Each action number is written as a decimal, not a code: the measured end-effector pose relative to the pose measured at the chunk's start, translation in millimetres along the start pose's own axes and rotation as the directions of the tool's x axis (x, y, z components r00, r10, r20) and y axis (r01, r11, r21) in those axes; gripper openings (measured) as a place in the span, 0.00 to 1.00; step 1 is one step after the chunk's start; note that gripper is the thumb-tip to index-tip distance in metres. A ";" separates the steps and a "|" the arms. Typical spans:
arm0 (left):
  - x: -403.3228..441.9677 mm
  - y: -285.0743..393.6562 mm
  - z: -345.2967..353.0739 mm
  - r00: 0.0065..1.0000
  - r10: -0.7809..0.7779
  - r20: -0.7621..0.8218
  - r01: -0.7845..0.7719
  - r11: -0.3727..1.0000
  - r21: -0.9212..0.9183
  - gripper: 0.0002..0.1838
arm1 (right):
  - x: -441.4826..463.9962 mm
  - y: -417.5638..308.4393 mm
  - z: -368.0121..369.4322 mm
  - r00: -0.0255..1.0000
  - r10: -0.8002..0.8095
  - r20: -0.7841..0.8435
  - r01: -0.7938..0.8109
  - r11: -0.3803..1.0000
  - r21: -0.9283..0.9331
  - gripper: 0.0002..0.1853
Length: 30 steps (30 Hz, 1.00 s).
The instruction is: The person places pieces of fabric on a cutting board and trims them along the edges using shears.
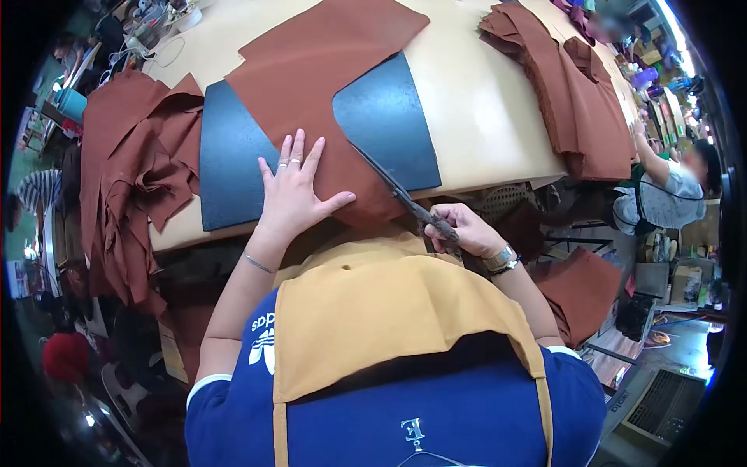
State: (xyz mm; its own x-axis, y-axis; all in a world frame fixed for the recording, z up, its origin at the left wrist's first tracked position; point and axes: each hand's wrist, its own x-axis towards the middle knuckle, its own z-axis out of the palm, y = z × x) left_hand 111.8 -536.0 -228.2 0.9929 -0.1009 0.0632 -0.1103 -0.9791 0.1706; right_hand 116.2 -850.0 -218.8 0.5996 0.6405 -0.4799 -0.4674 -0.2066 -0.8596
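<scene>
A large reddish-brown leather piece lies across a dark cutting mat on the table, its near end reaching the front edge. My left hand rests flat on the leather with fingers spread. In my right hand is a pair of long dark scissors, gripped by the handles. Their blades point up and left, lying along the leather's right edge. Whether the blades are parted is too small to tell.
Brown leather pieces hang over the table's left edge, and another stack lies at right. A pale tabletop carries the mat. At far right another person sits at the table. A white container stands at the back left.
</scene>
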 end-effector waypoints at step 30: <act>1.2 -8.9 0.8 0.999 -0.050 -0.015 0.051 0.992 0.119 0.54 | 16.3 -12.7 7.4 1.000 0.010 0.000 -0.010 1.000 0.015 0.15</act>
State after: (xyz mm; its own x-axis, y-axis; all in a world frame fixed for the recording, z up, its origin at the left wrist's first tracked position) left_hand 114.0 -527.5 -230.5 0.9964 -0.0495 0.0692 -0.0534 -0.9971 0.0550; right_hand 127.1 -831.5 -214.5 0.5950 0.6379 -0.4889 -0.4833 -0.2021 -0.8518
